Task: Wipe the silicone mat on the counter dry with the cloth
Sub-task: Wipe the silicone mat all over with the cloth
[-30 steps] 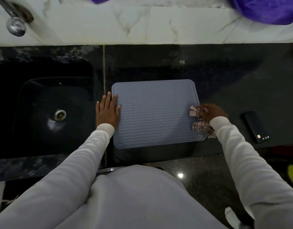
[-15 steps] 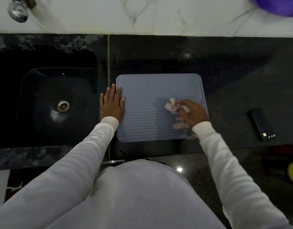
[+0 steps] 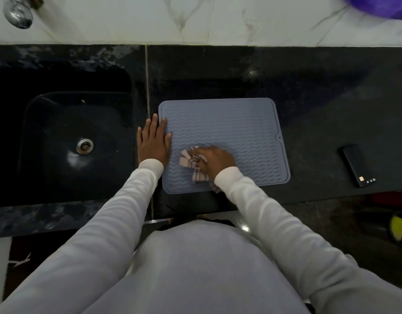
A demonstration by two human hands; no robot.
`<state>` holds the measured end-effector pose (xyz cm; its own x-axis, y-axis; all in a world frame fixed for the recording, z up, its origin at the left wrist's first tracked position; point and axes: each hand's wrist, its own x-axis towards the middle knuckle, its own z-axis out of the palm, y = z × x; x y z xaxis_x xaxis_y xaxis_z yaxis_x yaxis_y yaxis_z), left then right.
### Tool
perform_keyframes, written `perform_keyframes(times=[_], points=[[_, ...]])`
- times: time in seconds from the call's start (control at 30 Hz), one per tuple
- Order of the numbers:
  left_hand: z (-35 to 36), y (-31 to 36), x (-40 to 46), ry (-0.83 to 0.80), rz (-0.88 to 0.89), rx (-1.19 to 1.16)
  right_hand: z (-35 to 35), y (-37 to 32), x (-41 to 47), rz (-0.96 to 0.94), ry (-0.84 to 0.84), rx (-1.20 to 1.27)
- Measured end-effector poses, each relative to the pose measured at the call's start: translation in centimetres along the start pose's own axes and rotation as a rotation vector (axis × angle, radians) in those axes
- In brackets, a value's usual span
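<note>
A grey-blue silicone mat (image 3: 236,123) with a wavy ribbed surface lies flat on the black counter (image 3: 320,91). My right hand (image 3: 216,158) grips a bunched checked cloth (image 3: 191,160) and presses it on the mat's near-left area. The cloth's tail trails under my wrist toward the mat's front edge. My left hand (image 3: 153,141) lies flat with straight fingers at the mat's left edge, fingertips resting on its rim.
A black sink (image 3: 59,141) with a metal drain (image 3: 84,145) sits to the left, a tap (image 3: 18,10) above it. A dark phone (image 3: 357,165) lies on the counter at the right. A white marble wall runs behind; the counter's front edge is close to my body.
My right hand has dragged the cloth leftward across the mat, from its right edge to its near-left area. My left hand has stayed at the left edge.
</note>
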<state>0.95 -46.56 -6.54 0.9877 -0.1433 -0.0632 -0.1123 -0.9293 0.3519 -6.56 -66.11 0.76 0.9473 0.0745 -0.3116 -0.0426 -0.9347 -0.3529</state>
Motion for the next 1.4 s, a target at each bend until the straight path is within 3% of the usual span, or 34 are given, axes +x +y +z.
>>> perform_keyframes(times=[0.17, 0.47, 0.77, 0.9, 1.07, 1.2, 1.27, 1.4], points=[[0.1, 0.0, -0.1, 0.000, -0.003, 0.011, -1.8, 5.8, -0.9, 0.202, 0.023, 0.100], [-0.1, 0.0, 0.0, -0.018, -0.005, 0.021, -5.2, 15.4, -3.8, 0.501, 0.069, 0.016], [-0.4, 0.1, 0.0, -0.022, -0.003, 0.020, -7.6, 17.2, -4.8, 0.664, 0.105, 0.050], [-0.4, 0.3, -0.1, -0.018, -0.003, 0.028, -7.3, 13.7, -3.8, 0.558, 0.133, 0.137], [-0.2, 0.1, -0.1, -0.018, -0.005, 0.017, -4.4, 3.7, -1.6, 0.119, 0.022, 0.193], [0.1, -0.2, 0.2, 0.003, 0.008, 0.022, -0.5, -4.1, 0.4, -0.105, -0.059, 0.064], [0.3, -0.3, 0.3, 0.003, 0.006, 0.009, 0.9, -5.9, 0.8, -0.153, -0.100, -0.046], [0.0, 0.0, 0.1, 0.007, 0.000, 0.001, 0.2, -4.5, 0.6, -0.068, -0.095, -0.071]])
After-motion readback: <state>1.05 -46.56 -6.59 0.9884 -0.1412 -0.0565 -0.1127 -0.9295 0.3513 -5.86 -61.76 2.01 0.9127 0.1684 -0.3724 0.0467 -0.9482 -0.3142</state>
